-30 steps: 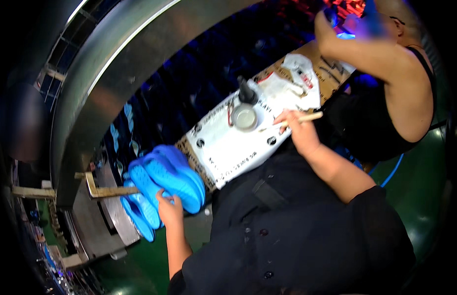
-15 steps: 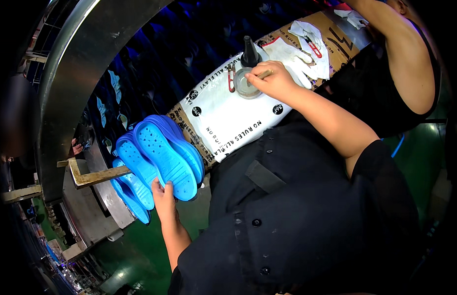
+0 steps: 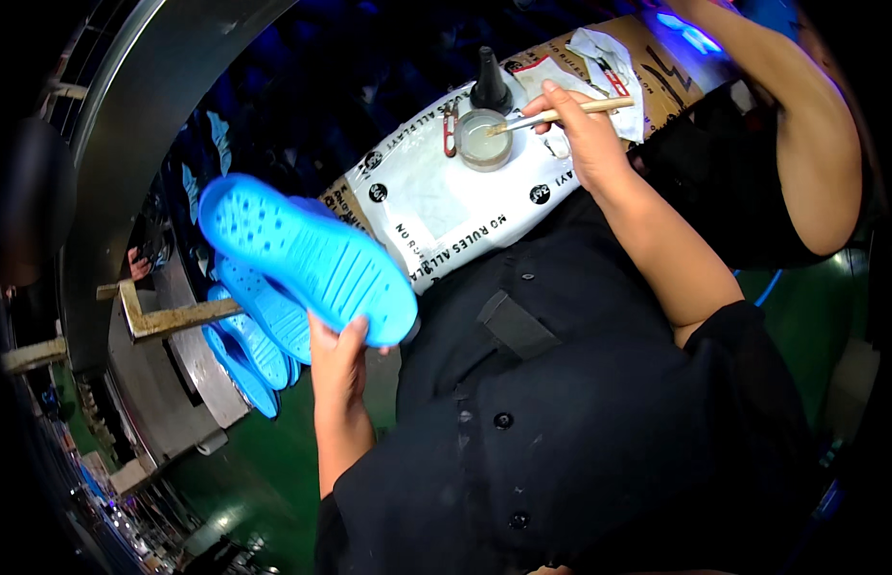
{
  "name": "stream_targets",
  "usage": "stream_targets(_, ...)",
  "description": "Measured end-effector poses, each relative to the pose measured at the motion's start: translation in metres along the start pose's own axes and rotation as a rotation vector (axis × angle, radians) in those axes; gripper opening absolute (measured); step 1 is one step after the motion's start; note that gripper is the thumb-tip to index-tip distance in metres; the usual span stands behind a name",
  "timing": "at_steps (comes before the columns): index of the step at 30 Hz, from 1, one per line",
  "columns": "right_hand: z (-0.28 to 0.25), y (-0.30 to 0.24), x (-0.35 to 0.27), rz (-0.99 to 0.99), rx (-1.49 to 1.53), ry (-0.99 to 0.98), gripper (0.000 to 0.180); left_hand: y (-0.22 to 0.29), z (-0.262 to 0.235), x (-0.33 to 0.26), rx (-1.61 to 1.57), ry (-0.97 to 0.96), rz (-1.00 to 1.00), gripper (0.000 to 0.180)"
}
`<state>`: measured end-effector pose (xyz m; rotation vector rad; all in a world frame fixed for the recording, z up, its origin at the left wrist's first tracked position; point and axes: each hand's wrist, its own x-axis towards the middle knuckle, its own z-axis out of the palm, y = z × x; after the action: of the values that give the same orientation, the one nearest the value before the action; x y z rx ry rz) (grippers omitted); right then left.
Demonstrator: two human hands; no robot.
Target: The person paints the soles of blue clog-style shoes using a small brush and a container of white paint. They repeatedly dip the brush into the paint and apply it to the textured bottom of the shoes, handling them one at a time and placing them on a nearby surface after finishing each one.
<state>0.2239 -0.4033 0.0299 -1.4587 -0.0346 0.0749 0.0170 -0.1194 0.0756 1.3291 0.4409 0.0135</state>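
Observation:
My left hand grips a bright blue shoe sole by its heel end, thumb on the upper face. Holes dot the wide toe half of the sole and ridges cross the heel half. Behind it, more blue soles stand leaning in a row, partly covered by the held one. In my right hand is a paintbrush with a pale wooden handle. Its bristles are over a small round bowl of cloudy liquid; whether they touch the liquid I cannot tell.
Beside the bowl are a black cone-shaped nozzle bottle and red-handled snips. White gloves lie on the wrapped cardboard surface. A rusty metal bracket juts out at left. Another person's arm is at the upper right.
My left hand has lifted one sole up from the others, and it now tilts across in front of them. The right hand has shifted right and raised the brush, its handle swinging sideways.

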Motion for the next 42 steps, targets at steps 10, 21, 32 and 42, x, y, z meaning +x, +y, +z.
stream_targets(10, 0.043, -0.067, -0.074, -0.475, -0.251, -0.486, 0.026, 0.002, 0.046, 0.031, 0.351, 0.161, 0.536, 0.050)
stream_targets(21, 0.066, -0.055, -0.081, -0.865, -0.397, -0.445, 0.018, 0.004, 0.059, 0.021, 0.432, 0.188, 0.699, 0.047)
stream_targets(32, 0.066, -0.055, -0.082, -0.887, -0.401, -0.421, 0.021, -0.001, 0.057, 0.021, 0.452, 0.171, 0.745, 0.050)
stream_targets(42, 0.061, -0.054, -0.079, -0.906, -0.415, -0.423, 0.018, -0.006, 0.056, 0.022, 0.458, 0.190, 0.781, 0.051)
